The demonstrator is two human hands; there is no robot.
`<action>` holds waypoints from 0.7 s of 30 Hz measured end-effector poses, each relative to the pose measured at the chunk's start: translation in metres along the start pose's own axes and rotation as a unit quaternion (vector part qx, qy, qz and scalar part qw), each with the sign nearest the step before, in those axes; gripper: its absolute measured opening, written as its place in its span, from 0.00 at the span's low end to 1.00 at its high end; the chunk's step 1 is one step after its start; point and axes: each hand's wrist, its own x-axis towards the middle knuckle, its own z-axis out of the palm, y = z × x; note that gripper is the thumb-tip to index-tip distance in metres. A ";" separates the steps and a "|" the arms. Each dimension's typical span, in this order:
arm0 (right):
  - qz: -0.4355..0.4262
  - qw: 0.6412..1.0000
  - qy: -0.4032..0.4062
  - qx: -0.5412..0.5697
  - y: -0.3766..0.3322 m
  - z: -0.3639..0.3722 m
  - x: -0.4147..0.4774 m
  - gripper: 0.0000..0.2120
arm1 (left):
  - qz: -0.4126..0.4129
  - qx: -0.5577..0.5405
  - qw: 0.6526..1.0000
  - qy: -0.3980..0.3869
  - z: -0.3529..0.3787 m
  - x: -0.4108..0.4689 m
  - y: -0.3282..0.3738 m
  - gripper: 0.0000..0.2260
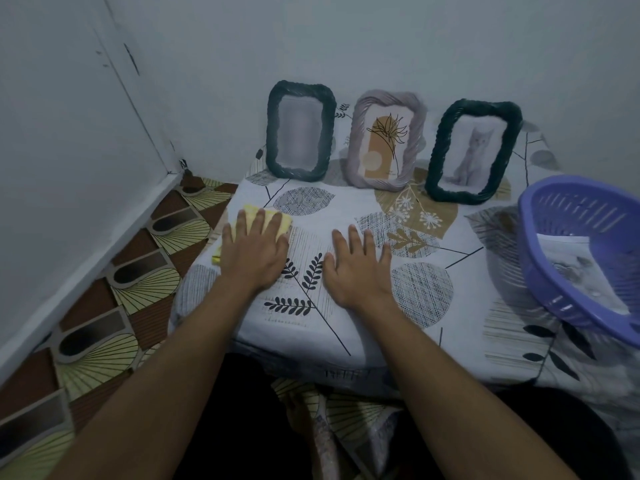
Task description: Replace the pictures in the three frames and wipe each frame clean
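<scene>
Currently no frame in hand, we judge: left hand [254, 251] presses flat on yellow cloth [286, 224], right hand [358, 271] flat on table [346, 202], grasping nothing. Dark frame [273, 133], pale frame [356, 143], cat frame [438, 150] stand at rear. Next we lift one frame, open back.

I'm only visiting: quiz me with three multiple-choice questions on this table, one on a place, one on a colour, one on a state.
1. Where is the yellow cloth? A on the floor B under the left hand C on the wall
2. What colour is the basket? A green B red C purple
3. How is the right hand? A flat on the tablecloth, fingers straight B pinching the cloth C in a fist
Answers: 1 B, yellow edges show beside the flat hand. 2 C, its slotted wall is purple. 3 A, it lies spread, holding nothing.
</scene>
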 end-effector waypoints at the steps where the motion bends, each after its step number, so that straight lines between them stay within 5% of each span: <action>1: 0.000 1.000 0.000 -0.001 0.000 0.000 0.000 0.30 | -0.001 0.001 1.000 0.001 0.000 0.002 0.000 0.26; 14: -0.001 1.000 -0.016 0.006 -0.001 -0.003 -0.002 0.30 | -0.008 -0.009 1.000 -0.007 -0.004 0.007 0.002 0.26; 21: -0.002 0.995 -0.020 0.097 -0.002 -0.018 -0.003 0.29 | 0.003 -0.137 0.990 0.038 -0.018 0.003 0.012 0.26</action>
